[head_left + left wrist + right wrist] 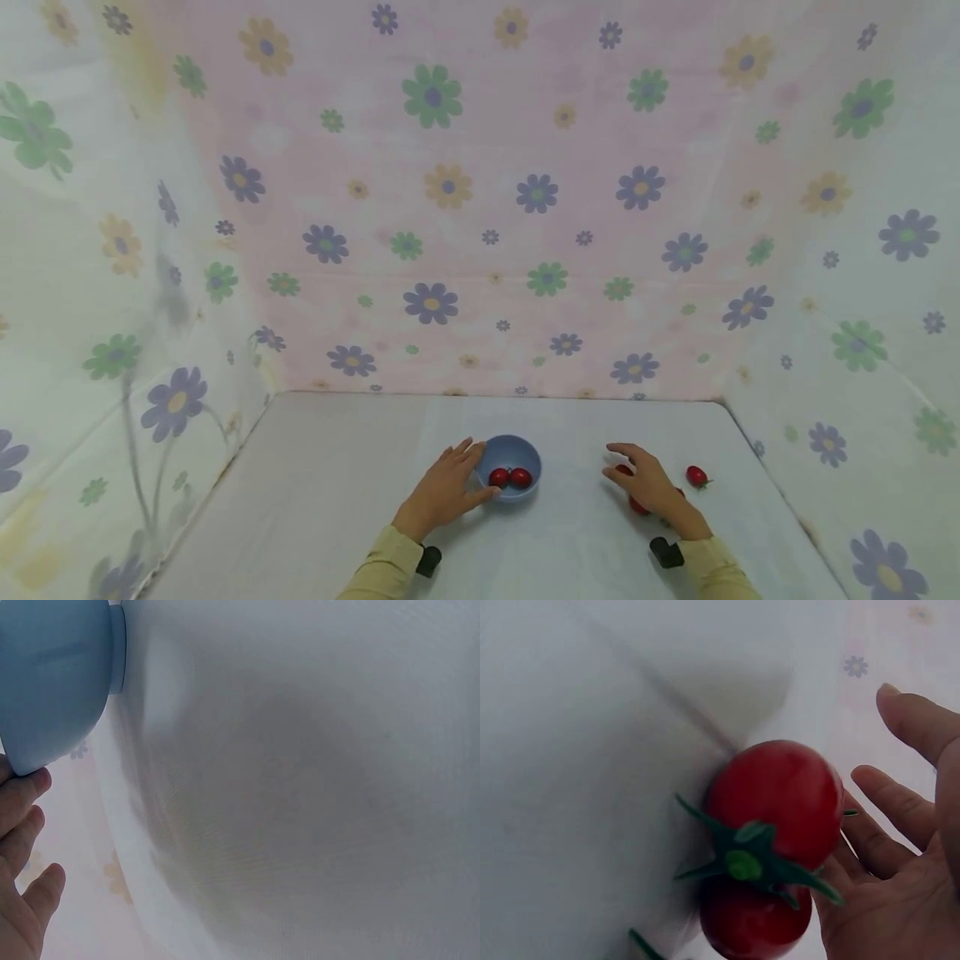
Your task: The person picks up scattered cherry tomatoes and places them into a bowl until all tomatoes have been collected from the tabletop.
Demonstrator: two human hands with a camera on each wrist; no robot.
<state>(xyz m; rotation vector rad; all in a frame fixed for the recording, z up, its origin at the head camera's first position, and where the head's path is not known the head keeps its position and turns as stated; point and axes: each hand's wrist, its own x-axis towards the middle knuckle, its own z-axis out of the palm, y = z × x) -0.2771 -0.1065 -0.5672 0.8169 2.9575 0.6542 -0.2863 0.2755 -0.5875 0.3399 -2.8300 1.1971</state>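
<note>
A blue bowl (508,446) stands on the table with two red tomatoes (520,477) inside. My left hand (446,492) touches its left side, fingers spread near the rim and thumb at the near edge. In the left wrist view, a fingertip meets the bowl's rim (56,697). Over a group of tomatoes (638,506) at the right hovers my right hand (645,479), thumb and fingers apart and partly hiding them. The right wrist view has a tomato with green sepals (780,795) close up, another tomato (757,922) below it, and the spread fingers behind.
A separate tomato (697,477) lies to the right of the right hand. The white table (337,467) is enclosed by flower-patterned cloth (487,150) at the back and both sides. A small black device (666,552) sits at each wrist.
</note>
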